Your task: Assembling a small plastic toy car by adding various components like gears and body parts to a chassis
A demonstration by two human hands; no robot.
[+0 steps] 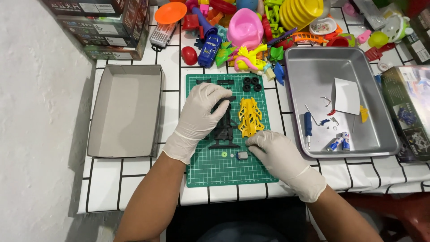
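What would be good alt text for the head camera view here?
Two gloved hands work over a green cutting mat: the left hand presses on a black toy car chassis, the right hand reaches toward a small grey part. A yellow car body lies between them, a metal tray to the right.

Cutting mat [215, 172] at frame centre, chassis [224, 127] on it with body shell [250, 116] to its right, empty box [125, 110] left, metal tray [380, 134] right, toy pile [251, 31] at top.

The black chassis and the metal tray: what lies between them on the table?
In the head view, the yellow car body lies between the black chassis and the metal tray, on the green cutting mat.
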